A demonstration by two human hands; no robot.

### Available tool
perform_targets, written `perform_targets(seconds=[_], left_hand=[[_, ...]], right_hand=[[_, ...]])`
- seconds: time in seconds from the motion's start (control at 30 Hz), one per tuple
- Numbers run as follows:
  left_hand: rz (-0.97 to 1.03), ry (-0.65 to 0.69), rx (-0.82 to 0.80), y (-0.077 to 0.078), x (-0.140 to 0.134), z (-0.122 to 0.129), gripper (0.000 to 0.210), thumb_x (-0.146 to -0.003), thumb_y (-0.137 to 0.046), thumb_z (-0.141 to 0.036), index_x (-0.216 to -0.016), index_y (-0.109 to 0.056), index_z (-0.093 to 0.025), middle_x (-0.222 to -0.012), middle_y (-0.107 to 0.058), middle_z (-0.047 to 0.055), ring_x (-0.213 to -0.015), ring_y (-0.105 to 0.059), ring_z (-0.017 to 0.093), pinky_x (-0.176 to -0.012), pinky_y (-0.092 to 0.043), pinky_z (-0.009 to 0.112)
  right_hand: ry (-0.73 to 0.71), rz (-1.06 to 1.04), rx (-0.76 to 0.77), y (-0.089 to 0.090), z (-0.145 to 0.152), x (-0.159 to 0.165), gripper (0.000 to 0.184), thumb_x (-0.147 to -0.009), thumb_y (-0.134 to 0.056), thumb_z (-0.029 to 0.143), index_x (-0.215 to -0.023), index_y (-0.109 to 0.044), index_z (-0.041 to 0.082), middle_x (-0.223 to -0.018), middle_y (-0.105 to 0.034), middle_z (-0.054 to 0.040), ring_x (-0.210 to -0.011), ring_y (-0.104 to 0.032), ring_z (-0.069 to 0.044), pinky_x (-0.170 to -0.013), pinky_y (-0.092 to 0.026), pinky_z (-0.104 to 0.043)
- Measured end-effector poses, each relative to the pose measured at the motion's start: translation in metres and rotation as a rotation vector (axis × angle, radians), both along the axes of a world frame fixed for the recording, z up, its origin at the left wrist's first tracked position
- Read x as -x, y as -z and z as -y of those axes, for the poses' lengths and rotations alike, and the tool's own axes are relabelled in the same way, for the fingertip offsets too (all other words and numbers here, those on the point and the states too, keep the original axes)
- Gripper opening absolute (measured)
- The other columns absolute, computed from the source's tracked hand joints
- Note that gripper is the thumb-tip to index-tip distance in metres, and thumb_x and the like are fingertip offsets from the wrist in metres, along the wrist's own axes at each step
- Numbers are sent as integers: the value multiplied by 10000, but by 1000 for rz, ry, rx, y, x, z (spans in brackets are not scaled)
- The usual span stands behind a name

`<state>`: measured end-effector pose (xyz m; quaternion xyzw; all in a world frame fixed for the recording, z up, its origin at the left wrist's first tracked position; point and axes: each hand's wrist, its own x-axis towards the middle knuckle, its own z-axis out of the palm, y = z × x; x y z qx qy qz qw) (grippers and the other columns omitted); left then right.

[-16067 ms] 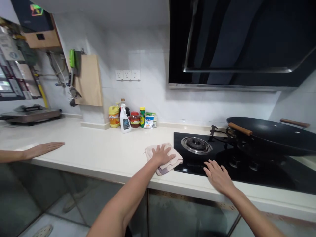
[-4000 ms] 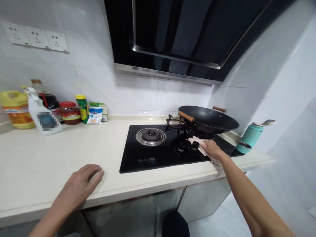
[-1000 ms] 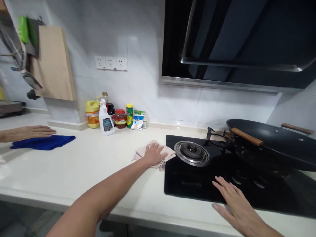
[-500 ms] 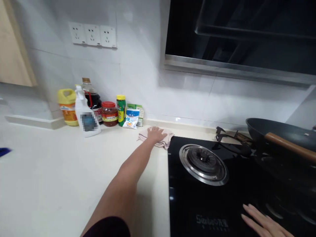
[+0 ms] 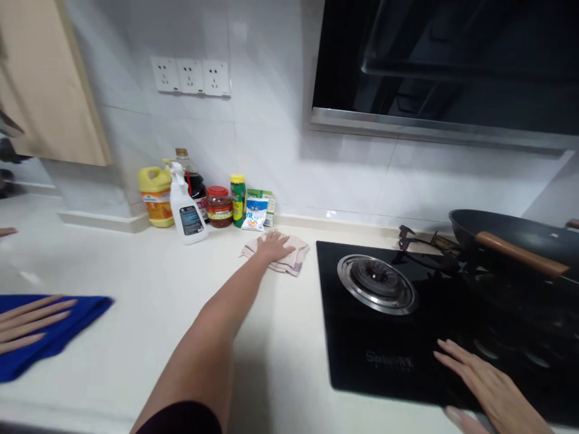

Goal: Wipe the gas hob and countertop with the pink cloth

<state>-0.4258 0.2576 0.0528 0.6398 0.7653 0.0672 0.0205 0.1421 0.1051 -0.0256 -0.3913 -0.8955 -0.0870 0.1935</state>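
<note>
- The pale cloth [image 5: 296, 258] lies spread on the far part of the white surface [image 5: 287, 349], just nearer than the white packet [image 5: 256, 212] and just left of the black hob [image 5: 357, 343]; a thin strip of surface shows between cloth and hob.
- The left hand [image 5: 272, 246] rests on it palm down, fingers fanned wide: the grip is pressing, not pinching. That suits the work, I judge, since a flat palm spreads the push; the fingertips should reach near the cloth's far edge so the fold does not ruck.
- The right hand [image 5: 495, 383] has its fingers stretched out and holds nothing visible, over the near part of the hob; whether it touches the glass I cannot tell.
- With the left arm so outstretched, pressure probably weakens at the far end; leaning in, or short strokes drawn toward the near side, should help.
- Mind the far row on the left: the packet, the red-lidded jar [image 5: 219, 208] and the white spray bottle [image 5: 187, 212] stand where a wide leftward sweep could knock them.
- On the right, the hob's raised burner [image 5: 377, 283] could snag a loose corner.
- A co-worker's hand [image 5: 27, 319] lies on a blue cloth [image 5: 85, 310] at left; best keep strokes short of it.
</note>
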Motion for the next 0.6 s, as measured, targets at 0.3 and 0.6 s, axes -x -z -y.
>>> perform_targets(seconds=[0.3, 0.6], left_hand=[[-47, -271, 44, -13, 78, 143, 760, -925, -258, -727, -1571, -374, -344, -1716, -184, 83, -1567, -113, 394, -1152, -194, 723], [-126, -325, 34, -14, 46, 247, 735, -953, -259, -684, -1571, -371, -302, -1701, -231, 99, -1566, -124, 375, -1131, -219, 739]], right_hand=[[70, 9, 148, -9, 6, 13, 686, -927, -537, 672, -1500, -476, 300, -1608, -412, -69, -1477, -382, -325, -1188, -346, -564], [44, -21, 168, -20, 5, 23, 685, -933, -467, 721, -1439, -537, 266, -1574, -459, -95, -1481, -375, -318, -1194, -329, -550]])
